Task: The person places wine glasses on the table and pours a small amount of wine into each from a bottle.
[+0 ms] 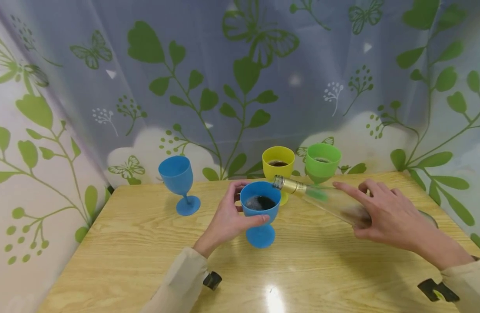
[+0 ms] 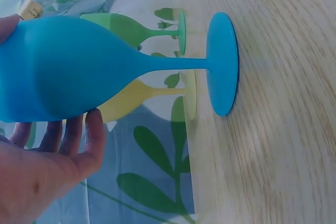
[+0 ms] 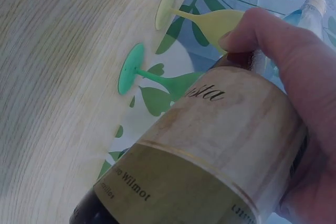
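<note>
My left hand (image 1: 228,219) holds a blue goblet (image 1: 260,238) round its bowl, thumb on the near side and fingers behind. Dark liquid (image 1: 259,203) lies inside it. In the left wrist view the goblet (image 2: 73,66) appears upright, its foot at the tabletop. My right hand (image 1: 392,215) grips a clear glass wine bottle (image 1: 333,203) by its body. Tilted to the left, the bottle has its mouth over the goblet's right rim. A pale label (image 3: 220,114) shows in the right wrist view. No falling stream can be made out.
Behind the held goblet stand a yellow goblet (image 1: 278,169) and a green goblet (image 1: 323,165), both with dark liquid inside. Another blue goblet (image 1: 177,177) stands at the left on the wooden table (image 1: 146,261). A leaf-patterned curtain (image 1: 208,87) hangs along the table's back edge.
</note>
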A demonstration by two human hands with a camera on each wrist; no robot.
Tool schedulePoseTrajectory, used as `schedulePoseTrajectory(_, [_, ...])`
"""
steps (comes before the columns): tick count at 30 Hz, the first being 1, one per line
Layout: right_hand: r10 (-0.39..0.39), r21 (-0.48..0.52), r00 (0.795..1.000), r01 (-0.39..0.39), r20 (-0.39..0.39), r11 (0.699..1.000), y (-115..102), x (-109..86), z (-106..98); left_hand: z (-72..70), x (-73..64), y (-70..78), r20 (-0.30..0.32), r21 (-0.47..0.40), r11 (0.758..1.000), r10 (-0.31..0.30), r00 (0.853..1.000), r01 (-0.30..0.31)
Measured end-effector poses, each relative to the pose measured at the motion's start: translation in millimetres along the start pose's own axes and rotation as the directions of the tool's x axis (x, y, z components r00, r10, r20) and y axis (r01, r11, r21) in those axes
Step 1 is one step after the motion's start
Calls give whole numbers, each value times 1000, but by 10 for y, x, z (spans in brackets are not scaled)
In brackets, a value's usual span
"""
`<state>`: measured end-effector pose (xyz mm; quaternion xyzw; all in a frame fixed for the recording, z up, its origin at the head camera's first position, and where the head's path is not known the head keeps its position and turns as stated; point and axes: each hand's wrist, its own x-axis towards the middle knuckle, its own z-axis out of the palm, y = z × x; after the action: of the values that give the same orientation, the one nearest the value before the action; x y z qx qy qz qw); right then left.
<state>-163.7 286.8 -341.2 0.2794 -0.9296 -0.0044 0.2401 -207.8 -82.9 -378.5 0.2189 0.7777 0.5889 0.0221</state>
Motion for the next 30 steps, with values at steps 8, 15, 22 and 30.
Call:
schedulePoseTrajectory(8, [16, -9, 1000, -16, -5, 1000, 31, -35, -2, -32, 53, 0, -61, -6, 1000, -17, 998, 16])
schedulePoseTrajectory(15, [13, -22, 1000, -13, -5, 1000, 47, -85, -9, -139, 151, -18, -155, 15, 999, -42, 987, 44])
schedulePoseTrajectory(22, [9, -23, 1000, -9, -4, 1000, 33, -95, -7, -231, 222, -32, -234, 36, 998, -48, 971, 58])
schedulePoseTrajectory(30, [19, -23, 1000, -19, 0, 1000, 30, -126, -2, -258, 265, -27, -279, 50, 996, -59, 959, 76])
